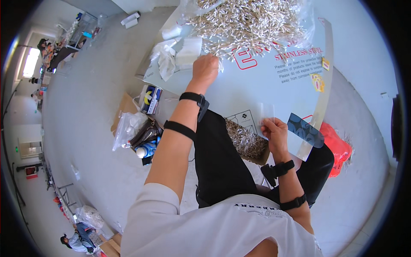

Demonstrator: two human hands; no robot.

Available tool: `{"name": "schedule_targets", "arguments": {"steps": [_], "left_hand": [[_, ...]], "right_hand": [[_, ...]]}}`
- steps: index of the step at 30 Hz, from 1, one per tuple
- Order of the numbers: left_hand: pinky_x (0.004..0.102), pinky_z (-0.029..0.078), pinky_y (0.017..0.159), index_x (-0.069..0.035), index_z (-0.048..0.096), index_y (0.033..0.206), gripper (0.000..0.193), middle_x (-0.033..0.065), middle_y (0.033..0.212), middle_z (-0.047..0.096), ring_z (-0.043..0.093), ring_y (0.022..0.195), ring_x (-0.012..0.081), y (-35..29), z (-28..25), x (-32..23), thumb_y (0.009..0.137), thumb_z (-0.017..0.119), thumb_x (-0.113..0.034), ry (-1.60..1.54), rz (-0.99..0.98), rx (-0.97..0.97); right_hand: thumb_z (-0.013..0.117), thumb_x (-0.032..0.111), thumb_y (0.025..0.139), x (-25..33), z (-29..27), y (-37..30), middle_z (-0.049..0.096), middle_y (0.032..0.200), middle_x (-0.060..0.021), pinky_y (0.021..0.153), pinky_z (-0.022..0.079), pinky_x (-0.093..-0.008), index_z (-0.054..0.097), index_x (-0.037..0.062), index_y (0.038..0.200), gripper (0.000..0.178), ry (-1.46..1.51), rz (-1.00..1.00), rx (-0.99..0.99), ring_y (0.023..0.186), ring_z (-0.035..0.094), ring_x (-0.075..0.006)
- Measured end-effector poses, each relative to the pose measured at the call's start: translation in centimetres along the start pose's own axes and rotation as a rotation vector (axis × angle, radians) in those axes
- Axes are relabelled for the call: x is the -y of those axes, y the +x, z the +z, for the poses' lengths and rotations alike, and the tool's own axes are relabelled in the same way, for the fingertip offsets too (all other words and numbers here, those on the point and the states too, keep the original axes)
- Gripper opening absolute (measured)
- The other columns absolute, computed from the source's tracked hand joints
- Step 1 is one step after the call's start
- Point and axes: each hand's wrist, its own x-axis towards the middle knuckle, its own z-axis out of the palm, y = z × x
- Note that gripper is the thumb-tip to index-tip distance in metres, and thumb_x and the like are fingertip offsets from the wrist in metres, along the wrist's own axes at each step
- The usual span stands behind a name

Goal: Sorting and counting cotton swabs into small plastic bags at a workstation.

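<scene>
A large heap of white-tipped cotton swabs lies on clear plastic at the table's far side. At the heap's near left edge, my left hand is closed, with a few white swab tips showing beside its fingers. A stack of small clear-white bags lies just beyond its wrist, beside crumpled plastic. Nearer to me on the right, my right hand pinches a small clear plastic bag, which stands up from the fingers. What the bag holds, if anything, is too faint to tell.
The table has a pale printed covering. Yellow cards and a dark blue sheet lie at its right. Below, an open box of swabs sits near my legs, with a red bag right and a cluttered carton left.
</scene>
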Motion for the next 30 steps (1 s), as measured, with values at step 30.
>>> {"name": "schedule_targets", "arguments": {"steps": [30], "left_hand": [[0.0210, 0.039, 0.048, 0.004, 0.062, 0.071, 0.012, 0.0004, 0.057, 0.055, 0.048, 0.051, 0.0056, -10.2, -3.6, -28.6, 0.078, 0.063, -0.005, -1.324, -0.407, 0.300]], "right_hand": [[0.066, 0.010, 0.079, 3.0, -10.3, -7.7, 0.063, 0.071, -0.0007, 0.047, 0.042, -0.0196, 0.063, 0.0044, 0.086, 0.009, 0.287, -0.105, -0.103, 0.057, 0.057, -0.0076]]}}
